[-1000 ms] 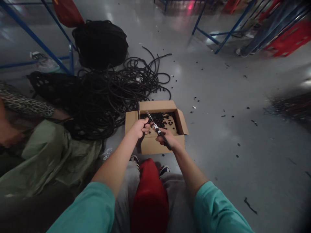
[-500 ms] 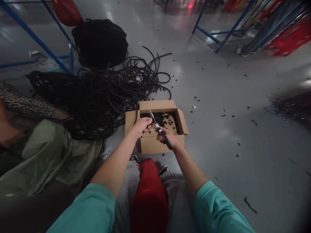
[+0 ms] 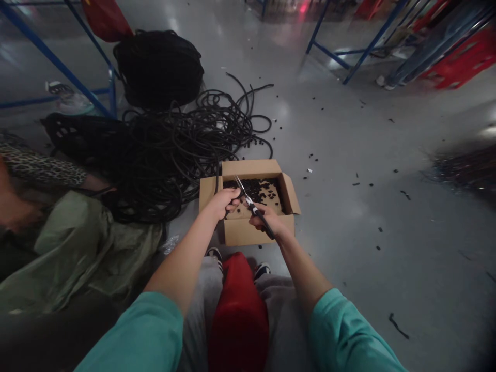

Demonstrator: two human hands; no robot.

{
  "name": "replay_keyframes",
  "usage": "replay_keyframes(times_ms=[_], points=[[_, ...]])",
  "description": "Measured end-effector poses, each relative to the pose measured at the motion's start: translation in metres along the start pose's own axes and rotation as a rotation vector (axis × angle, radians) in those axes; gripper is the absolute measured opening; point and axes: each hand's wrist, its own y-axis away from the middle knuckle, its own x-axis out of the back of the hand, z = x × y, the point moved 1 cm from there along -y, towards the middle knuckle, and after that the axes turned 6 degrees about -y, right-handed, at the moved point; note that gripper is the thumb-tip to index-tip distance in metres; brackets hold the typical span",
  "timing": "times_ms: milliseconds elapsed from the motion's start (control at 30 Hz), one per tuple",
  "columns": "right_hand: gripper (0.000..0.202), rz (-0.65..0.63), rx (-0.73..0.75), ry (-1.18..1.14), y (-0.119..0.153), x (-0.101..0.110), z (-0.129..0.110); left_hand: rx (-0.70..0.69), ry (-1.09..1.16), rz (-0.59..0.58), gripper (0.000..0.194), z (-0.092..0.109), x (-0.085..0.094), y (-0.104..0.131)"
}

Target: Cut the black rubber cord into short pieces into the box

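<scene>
My left hand (image 3: 225, 202) is closed around a black rubber-like cord (image 3: 240, 194), whose end sticks out between thumb and fingers. The fingers of my right hand (image 3: 269, 220) are wrapped around the black handles of a pair of scissors (image 3: 248, 200). Its thin metal blades point up and left, slightly parted, right beside the cord end. Both hands are over an open cardboard box (image 3: 251, 167). Short black cut pieces (image 3: 267, 190) lie inside it, thickest along the far side. My fingers hide part of the cord.
A large tangle of black cord (image 3: 182, 139) spreads left of the box, with a black coil (image 3: 158, 67) behind. Another person's hand (image 3: 17, 204) is at the left edge near green cloth (image 3: 77, 243). Blue metal frames (image 3: 329, 58) stand farther back. Black scraps dot the floor.
The scissor blades have parted a little and their tips have shifted slightly left. More of the cord shows at my left fingers. The other person's hand has moved slightly.
</scene>
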Motion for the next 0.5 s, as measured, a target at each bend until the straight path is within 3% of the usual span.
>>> replay_keyframes(times_ms=[267,500], points=[[0.065,-0.085,0.058,-0.089,-0.005,0.007,0.006,-0.18,-0.074,0.005,0.018,-0.004,0.003,-0.006],[0.065,-0.083,0.036,-0.085,-0.006,0.012,0.011,-0.345,-0.313,0.206,0.013,-0.003,0.011,-0.008]])
